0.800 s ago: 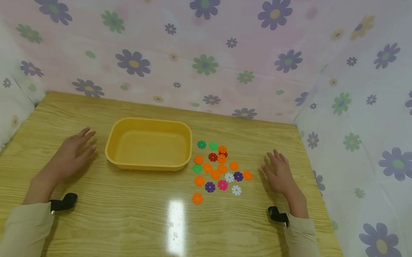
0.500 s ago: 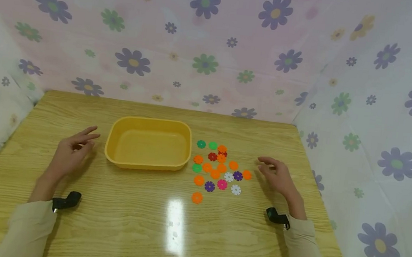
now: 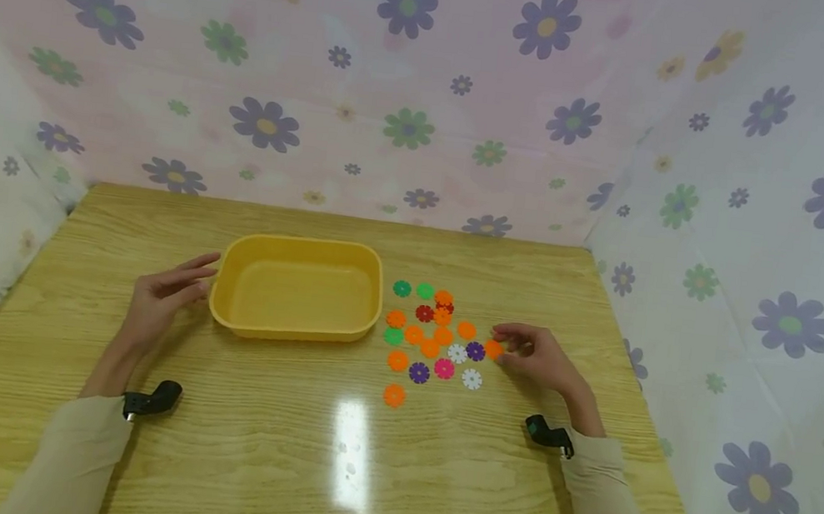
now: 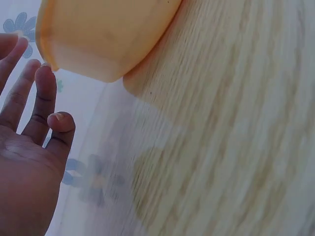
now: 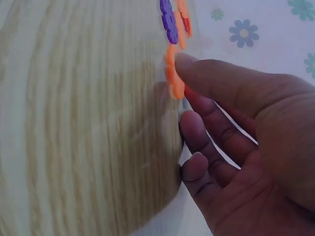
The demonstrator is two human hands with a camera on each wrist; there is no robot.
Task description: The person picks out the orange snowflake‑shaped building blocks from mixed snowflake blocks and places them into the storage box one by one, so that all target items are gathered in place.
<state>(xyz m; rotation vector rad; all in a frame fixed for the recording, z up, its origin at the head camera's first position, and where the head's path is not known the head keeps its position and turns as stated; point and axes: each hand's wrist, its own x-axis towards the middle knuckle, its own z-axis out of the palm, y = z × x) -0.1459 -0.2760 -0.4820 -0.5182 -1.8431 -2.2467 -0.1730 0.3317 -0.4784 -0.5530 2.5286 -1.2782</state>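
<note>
In the head view my left hand (image 3: 153, 309) is at the left side of a yellow plastic basin (image 3: 292, 335), fingers extended, their tips at its rim. The left wrist view shows those fingertips next to the basin wall (image 4: 108, 39). My right hand (image 3: 540, 358) is at the right end of a group of flat notched plastic discs. Its thumb and index finger are on either side of an orange disc (image 3: 493, 349), which lies on the table. In the right wrist view the thumb tip overlaps this orange disc (image 5: 172, 73); the index fingertip is partly hidden.
Several more discs lie between basin and right hand, among them a purple disc (image 3: 475, 351), a white disc (image 3: 471, 379), a pink disc (image 3: 444, 368) and a dark green disc (image 3: 402, 289). The wooden table (image 3: 242, 440) meets a flowered cloth (image 3: 364, 143) behind.
My left hand has moved right, up to the basin's left rim. My right hand has moved left to the outermost orange disc, its fingers bending more. Basin and discs stay in place.
</note>
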